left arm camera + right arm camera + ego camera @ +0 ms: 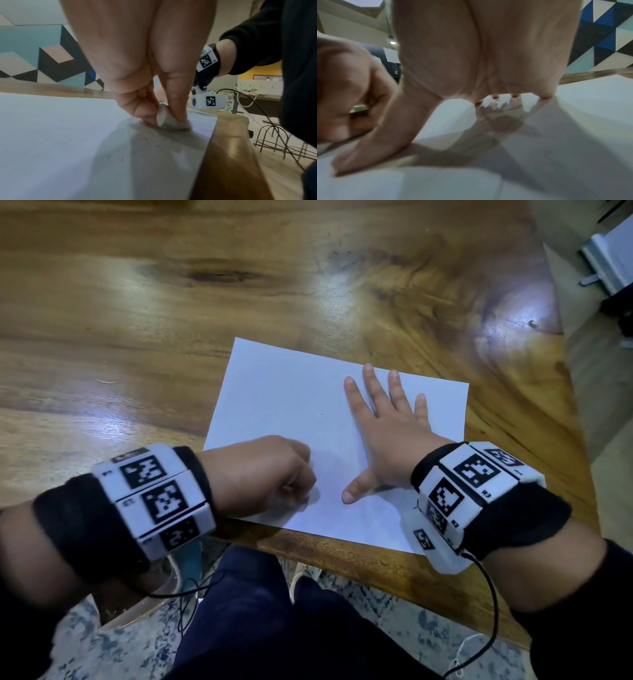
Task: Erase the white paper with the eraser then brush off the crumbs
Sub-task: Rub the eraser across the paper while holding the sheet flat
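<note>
Head view, glossy grained wooden desk (pixel 171 313), flat white paper (pixel 294 392) near its front edge, left hand (pixel 260 474) fingers pinching a small rounded white eraser (pixel 169 119) against the sheet, right hand (pixel 390 426) fingers spread wide, pressing paper flat.

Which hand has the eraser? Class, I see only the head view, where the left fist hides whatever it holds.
Observer: The left hand pinches a white eraser between thumb and fingers.
Operator: Is it touching the sheet?
Observer: Yes, its lower end presses on the white paper, near the table's front edge.
Operator: Any marks left?
Observer: Faint grey specks lie on the paper just in front of the eraser; crumbs or pencil traces, I cannot tell.
</note>
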